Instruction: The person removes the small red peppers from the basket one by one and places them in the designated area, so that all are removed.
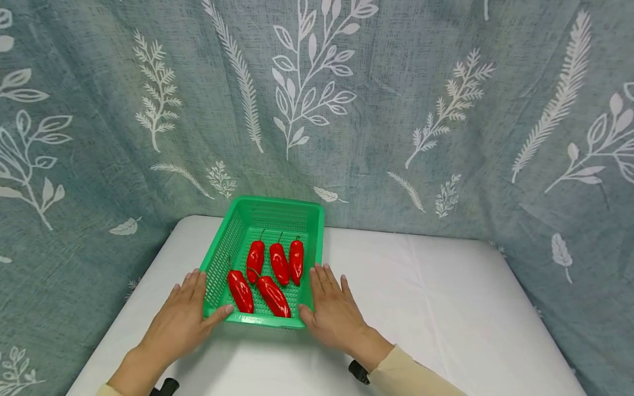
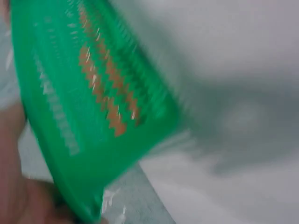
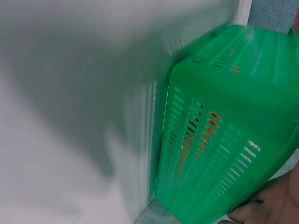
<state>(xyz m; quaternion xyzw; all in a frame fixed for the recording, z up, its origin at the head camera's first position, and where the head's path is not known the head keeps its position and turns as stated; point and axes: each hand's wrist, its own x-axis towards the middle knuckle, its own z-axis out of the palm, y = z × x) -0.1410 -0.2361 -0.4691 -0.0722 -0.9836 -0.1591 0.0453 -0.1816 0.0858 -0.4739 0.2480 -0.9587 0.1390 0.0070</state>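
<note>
Basket [image 1: 317, 231] on table [image 1: 446, 308], left of centre, w/ curtain [image 1: 396, 110] behind at 12. Five peppers [image 1: 279, 264] inside: three at 12, two at 6. Left hand [image 1: 185, 316] at basket's 9, right hand [image 1: 332, 311] at 3.

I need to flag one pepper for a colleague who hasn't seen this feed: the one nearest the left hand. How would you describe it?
Start at the white table and find the green slotted basket held between the left hand and right hand. Five red peppers lie in it: three side by side at the back, two in front. Yours is the front-left pepper, closest to the left thumb, alongside the basket's left wall.
</note>
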